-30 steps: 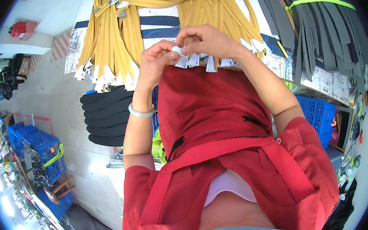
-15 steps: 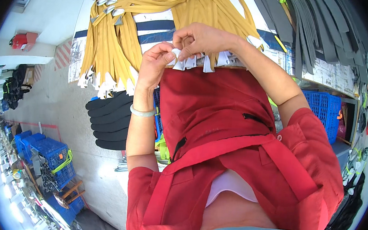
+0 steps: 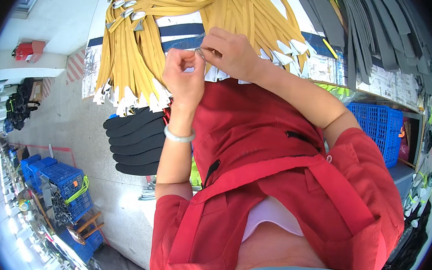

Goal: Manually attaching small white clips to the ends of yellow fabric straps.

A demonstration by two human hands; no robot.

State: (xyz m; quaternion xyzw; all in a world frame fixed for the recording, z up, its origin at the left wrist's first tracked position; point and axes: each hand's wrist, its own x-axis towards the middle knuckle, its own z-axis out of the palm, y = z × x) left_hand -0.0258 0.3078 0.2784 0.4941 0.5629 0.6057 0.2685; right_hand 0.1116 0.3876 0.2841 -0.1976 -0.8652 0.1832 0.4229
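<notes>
My left hand point(image 3: 184, 76) and my right hand point(image 3: 231, 54) meet over the table edge, fingertips pinched together on one yellow zipper strip point(image 3: 202, 52) and its small metal slider. A silver bangle point(image 3: 178, 135) circles my left wrist. Heaps of yellow zipper strips point(image 3: 148, 33) with white ends fan out across the table point(image 3: 92, 69) in front of both hands. Exactly which hand holds the slider is hidden by the fingers.
Dark grey zipper strips point(image 3: 381, 36) lie at the table's right. Black strips point(image 3: 137, 139) hang below its left edge. A blue crate point(image 3: 379, 127) stands at the right, more blue crates point(image 3: 60, 183) on the floor at lower left. My red apron fills the lower middle.
The view has tilted, so the table sits a little lower in the picture. Both hands stay pinched together on the yellow strip, now slightly farther onto the table.
</notes>
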